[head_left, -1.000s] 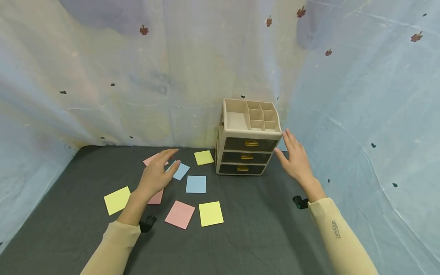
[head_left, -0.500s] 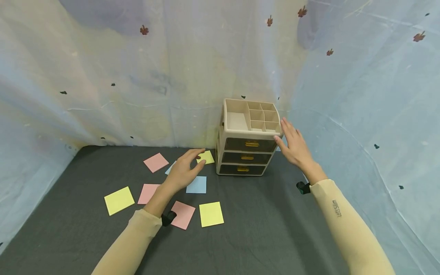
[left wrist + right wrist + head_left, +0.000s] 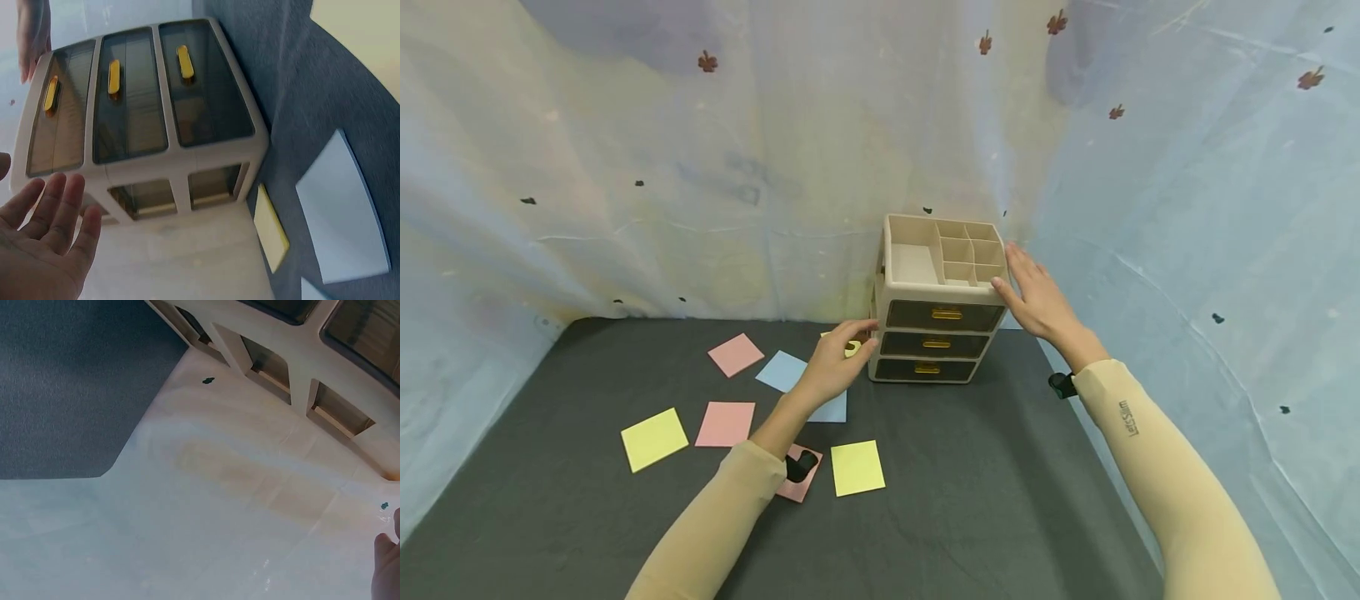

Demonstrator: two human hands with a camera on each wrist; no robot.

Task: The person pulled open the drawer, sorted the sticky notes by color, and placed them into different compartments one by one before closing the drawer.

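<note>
Flanking a drawer box (image 3: 937, 330): left hand (image 3: 831, 367), right hand (image 3: 1039, 303), both loosely spread.
Judged light, stiff, somewhat slippery; best held by both sides.

"What does the left hand (image 3: 835, 364) cover in the head view?"
"Most of the yellow note (image 3: 271, 230) beside the drawer unit (image 3: 942, 292). The black wrist strap (image 3: 802, 465) hides part of a pink note (image 3: 797, 491)."
"Do those fingers touch the unit?"
"Can't tell."
"And the right hand (image 3: 1037, 304)?"
"Mostly cut off by the right edge in its own wrist view. The unit runs out of the top there."
"What's in the drawers (image 3: 945, 315)?"
"Too dark to make out."
</note>
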